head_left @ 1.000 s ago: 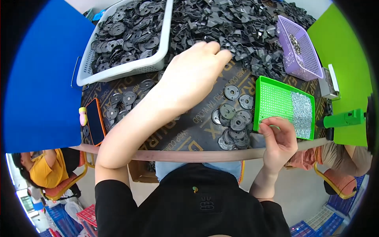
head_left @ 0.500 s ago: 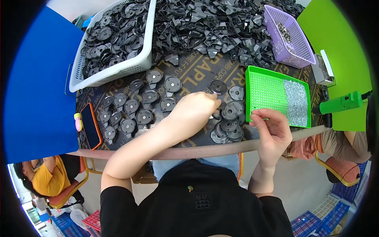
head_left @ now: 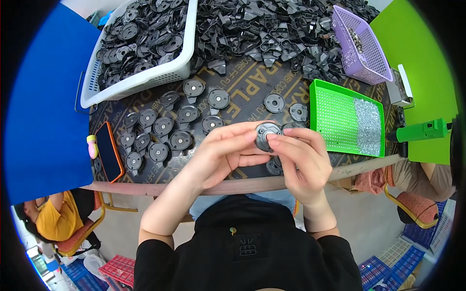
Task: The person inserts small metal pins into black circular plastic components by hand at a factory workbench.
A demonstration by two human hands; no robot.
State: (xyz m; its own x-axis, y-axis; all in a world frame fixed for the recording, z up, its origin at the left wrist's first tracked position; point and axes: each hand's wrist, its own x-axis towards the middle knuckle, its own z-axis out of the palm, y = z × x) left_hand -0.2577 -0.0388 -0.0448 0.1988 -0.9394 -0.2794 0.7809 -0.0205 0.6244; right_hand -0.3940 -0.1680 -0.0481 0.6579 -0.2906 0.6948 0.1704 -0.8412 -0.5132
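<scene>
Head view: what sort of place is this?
Likely a small-parts assembly workshop, judging by the white basket full of round dark parts, the heap of black plastic-looking pieces, and the green tray with small silvery bits in it.

Counted: two hands (head_left: 306,160); one held disc (head_left: 262,139); about thirteen tabbed discs (head_left: 163,126), left; two unobscured loose discs (head_left: 274,103), right; one white basket (head_left: 155,80); one purple basket (head_left: 363,72); one green tray (head_left: 335,116); one phone (head_left: 109,152); one green tool (head_left: 421,130).
</scene>
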